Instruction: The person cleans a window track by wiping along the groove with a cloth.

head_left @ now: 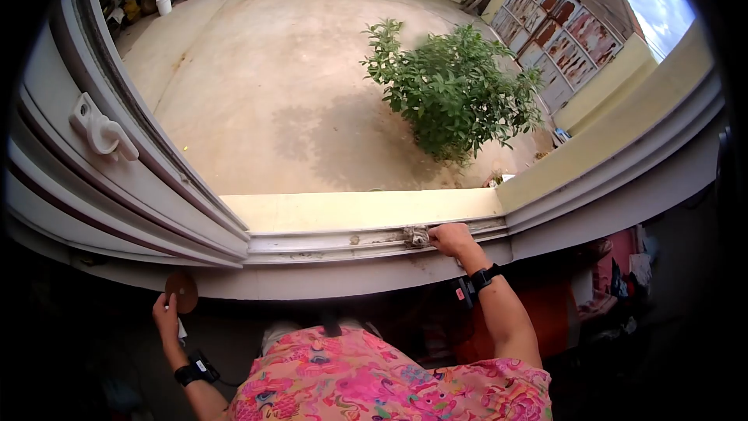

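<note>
My right hand is closed on a crumpled, dirty grey cloth, which rests on the white window track. Dark grime marks the track around the cloth. Down at the left, below the sill's edge, my left hand pinches a round brown disc by its side. Something small and white hangs just under that hand; what it is cannot be made out.
The white sliding window frame with a latch stands at the left. Outside are a leafy bush, a concrete yard, a white bucket and a rusty gate. Clothes or fabrics lie inside at the right.
</note>
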`<state>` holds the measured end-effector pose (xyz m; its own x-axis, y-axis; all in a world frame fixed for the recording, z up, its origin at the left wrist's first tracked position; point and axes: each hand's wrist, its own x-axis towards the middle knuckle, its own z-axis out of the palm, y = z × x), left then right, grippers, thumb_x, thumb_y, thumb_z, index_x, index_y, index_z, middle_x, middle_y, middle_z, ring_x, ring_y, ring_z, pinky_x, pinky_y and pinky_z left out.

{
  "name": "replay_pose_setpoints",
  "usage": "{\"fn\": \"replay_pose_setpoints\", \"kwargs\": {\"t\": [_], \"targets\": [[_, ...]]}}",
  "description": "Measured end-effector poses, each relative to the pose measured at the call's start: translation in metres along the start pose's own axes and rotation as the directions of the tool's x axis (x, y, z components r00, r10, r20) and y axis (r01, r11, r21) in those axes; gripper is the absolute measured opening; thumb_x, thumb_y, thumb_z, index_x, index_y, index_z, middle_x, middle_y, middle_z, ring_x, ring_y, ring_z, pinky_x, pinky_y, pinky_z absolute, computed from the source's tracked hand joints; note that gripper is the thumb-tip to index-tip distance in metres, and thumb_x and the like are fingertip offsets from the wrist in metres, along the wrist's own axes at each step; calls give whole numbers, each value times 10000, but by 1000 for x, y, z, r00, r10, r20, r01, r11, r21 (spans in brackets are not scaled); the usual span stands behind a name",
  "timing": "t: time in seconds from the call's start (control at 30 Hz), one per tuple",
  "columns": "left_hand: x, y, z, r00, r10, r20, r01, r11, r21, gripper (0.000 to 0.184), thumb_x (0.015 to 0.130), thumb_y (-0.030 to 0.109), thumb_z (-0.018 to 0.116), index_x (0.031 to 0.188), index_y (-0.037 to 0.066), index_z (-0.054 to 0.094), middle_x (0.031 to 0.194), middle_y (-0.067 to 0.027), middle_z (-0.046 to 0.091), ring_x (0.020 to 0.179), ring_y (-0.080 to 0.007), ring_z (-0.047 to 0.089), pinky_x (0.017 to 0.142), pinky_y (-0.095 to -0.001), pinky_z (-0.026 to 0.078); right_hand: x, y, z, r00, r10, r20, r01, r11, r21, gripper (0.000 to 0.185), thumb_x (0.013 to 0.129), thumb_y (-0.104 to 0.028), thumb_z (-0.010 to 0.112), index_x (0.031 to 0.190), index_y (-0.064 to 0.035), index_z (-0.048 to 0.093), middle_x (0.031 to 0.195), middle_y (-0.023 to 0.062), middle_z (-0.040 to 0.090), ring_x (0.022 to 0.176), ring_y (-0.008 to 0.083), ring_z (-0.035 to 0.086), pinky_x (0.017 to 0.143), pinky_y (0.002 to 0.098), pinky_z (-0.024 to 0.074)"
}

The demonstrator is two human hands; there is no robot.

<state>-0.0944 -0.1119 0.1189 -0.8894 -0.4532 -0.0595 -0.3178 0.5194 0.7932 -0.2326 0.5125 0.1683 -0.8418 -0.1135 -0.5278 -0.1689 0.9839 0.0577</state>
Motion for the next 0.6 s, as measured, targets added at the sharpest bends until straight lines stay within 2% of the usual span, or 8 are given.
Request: {"fn": "replay_pose_setpoints", "kwargs": {"t": [0.1,0.2,0.23,0.27,0.33,0.47,0.57,0.6], "targets": [[-1,-8,-2,1000,-5,15,5,1000,-5,191,822,147,508,799,-42,507,660,-53,504,640,-74,426,588,-245,375,-15,37,4,994,111,-22,-111,994,-7,147,728,-238,509,823,-180,604,802,66,607,804,263,567,652,386,447],[-2,-10,-4,1000,2,15,-2,1000,-5,189,832,142,495,779,-39,488,640,-40,470,633,-63,405,573,-239,357,-19,35,13,991,117,-68,-115,993,23,146,725,-253,520,815,-172,601,794,78,605,795,270,566,651,392,447],[-2,-13,-5,1000,2,11,-2,1000,-11,189,833,142,495,779,-39,489,641,-40,471,634,-63,405,573,-239,358,-23,24,16,985,85,-151,-65,989,134,153,718,-268,543,783,-135,584,759,87,602,755,290,566,623,410,442],[-1,-15,-7,1000,4,9,-4,1000,-16,189,833,142,495,779,-39,490,642,-41,473,636,-62,406,573,-239,359,-25,7,19,979,132,-155,-102,977,188,151,718,-272,547,775,-136,579,738,87,599,740,291,567,618,409,440],[0,-13,-5,1000,-2,15,3,1000,-17,182,832,139,495,789,-38,500,645,-39,480,635,-67,412,575,-243,365,-20,-22,33,961,104,-256,-36,965,258,144,724,-266,543,758,-127,560,702,92,592,713,294,569,599,414,437],[3,-3,-2,1000,2,19,-3,1000,5,183,823,138,508,842,-41,542,693,-56,546,664,-77,462,604,-248,389,-21,-64,41,919,192,-345,-86,950,299,115,737,-247,524,755,-138,556,677,110,589,679,304,571,578,418,433],[8,0,-3,999,11,33,-12,1000,15,195,818,139,517,871,-43,559,729,-71,577,691,-86,493,624,-249,400,-26,-29,51,892,239,-383,-118,942,314,115,740,-253,524,767,-150,567,687,107,592,687,302,573,583,416,434],[9,-1,-3,999,12,43,-13,1000,23,201,816,140,520,880,-45,564,742,-77,587,702,-91,505,631,-249,403,-30,-15,47,896,275,-349,-173,939,296,129,741,-268,525,776,-155,576,701,101,598,697,296,576,590,416,435]]}}
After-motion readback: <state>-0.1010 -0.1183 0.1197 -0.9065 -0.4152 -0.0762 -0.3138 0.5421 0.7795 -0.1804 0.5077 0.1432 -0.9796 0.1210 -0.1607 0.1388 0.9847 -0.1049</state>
